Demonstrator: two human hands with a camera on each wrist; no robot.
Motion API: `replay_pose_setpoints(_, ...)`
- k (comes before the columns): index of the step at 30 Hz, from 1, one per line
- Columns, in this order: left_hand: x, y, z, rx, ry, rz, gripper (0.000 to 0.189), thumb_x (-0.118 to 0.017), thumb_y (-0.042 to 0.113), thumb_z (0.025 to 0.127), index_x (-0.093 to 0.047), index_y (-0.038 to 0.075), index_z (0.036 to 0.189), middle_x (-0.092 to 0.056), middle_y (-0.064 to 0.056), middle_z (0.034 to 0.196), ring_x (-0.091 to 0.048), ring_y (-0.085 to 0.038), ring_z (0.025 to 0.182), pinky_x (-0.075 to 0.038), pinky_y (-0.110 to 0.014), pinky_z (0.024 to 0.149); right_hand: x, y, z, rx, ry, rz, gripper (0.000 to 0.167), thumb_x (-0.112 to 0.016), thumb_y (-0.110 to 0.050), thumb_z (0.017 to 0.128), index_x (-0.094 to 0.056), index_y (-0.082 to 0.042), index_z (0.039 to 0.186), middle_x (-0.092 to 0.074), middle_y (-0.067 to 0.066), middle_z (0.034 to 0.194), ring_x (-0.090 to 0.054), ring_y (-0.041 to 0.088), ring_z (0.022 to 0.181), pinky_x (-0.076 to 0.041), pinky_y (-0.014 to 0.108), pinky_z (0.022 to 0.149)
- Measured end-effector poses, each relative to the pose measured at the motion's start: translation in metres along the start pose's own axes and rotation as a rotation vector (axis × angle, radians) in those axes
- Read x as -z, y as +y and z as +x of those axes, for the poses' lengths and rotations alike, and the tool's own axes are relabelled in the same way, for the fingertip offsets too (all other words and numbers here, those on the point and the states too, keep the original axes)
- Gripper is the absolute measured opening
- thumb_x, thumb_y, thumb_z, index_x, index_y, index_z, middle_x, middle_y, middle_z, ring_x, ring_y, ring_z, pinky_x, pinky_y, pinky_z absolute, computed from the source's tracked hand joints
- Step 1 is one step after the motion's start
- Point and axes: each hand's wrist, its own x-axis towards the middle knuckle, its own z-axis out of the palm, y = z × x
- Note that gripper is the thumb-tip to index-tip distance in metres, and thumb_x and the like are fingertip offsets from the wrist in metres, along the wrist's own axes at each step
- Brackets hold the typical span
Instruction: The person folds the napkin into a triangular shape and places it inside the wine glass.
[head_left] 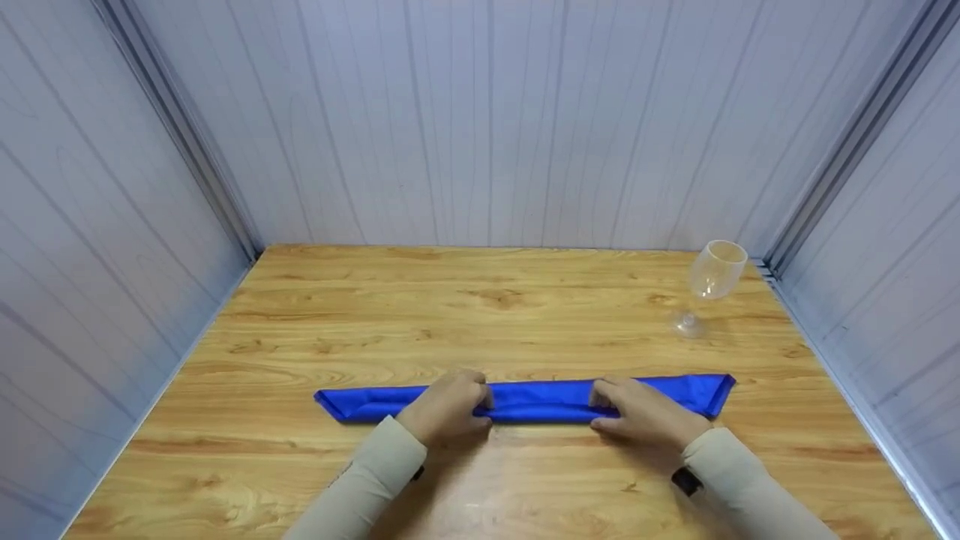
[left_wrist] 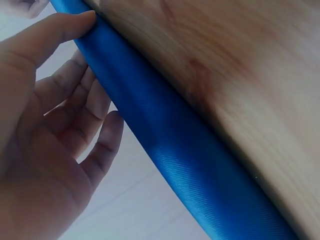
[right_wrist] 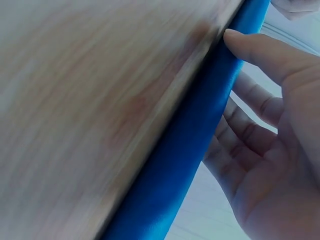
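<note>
Blue, faintly shiny cloth point(head_left: 544, 401), folded into a long narrow strip with slanted, dark-edged ends, lies roughly parallel to the far edge of the wood-grain tabletop point(head_left: 495, 330) in the head view; the left hand point(head_left: 450, 409) and right hand point(head_left: 649, 412) pinch it, and a clear wine glass point(head_left: 716, 271) stands near the far right corner. From the left wrist, fine ribbing shows, thumb and fingers gripping opposite sides. From the right wrist, thumb and fingers likewise pinch the rounded strip
</note>
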Motion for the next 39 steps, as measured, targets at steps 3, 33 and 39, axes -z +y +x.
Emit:
replay_pose_setpoints(3,0.0,-0.002,0.0,-0.023,0.022,-0.006,0.012,-0.078,0.017,0.087,-0.078,0.01,0.097,-0.066,-0.001,0.092,-0.065,-0.017,0.084,-0.054,-0.031,0.077,-0.001,0.001,0.0,-0.009,0.005,0.001,0.017,-0.072,-0.029,0.094,-0.063,-0.019,0.104,-0.061,-0.005,0.102,-0.06,0.014,0.094,-0.052,0.041,0.081)
replay_pose_setpoints(33,0.001,-0.019,0.016,0.15,-0.045,-0.154,0.01,-0.068,0.006,0.091,-0.069,0.007,0.101,-0.068,-0.004,0.097,-0.059,-0.014,0.082,-0.053,-0.033,0.076,-0.007,0.004,0.006,0.018,0.12,-0.119,0.006,-0.064,-0.023,0.1,-0.063,-0.017,0.098,-0.06,-0.008,0.089,-0.057,0.01,0.079,-0.05,0.037,0.071)
replay_pose_setpoints(39,0.001,-0.018,0.017,0.186,-0.06,-0.16,0.006,-0.069,0.008,0.093,-0.07,0.008,0.099,-0.067,-0.004,0.099,-0.062,-0.016,0.087,-0.054,-0.034,0.078,-0.009,0.003,0.006,-0.006,0.131,-0.114,0.006,-0.063,-0.023,0.1,-0.062,-0.017,0.101,-0.058,-0.009,0.089,-0.055,0.009,0.078,-0.049,0.037,0.07)
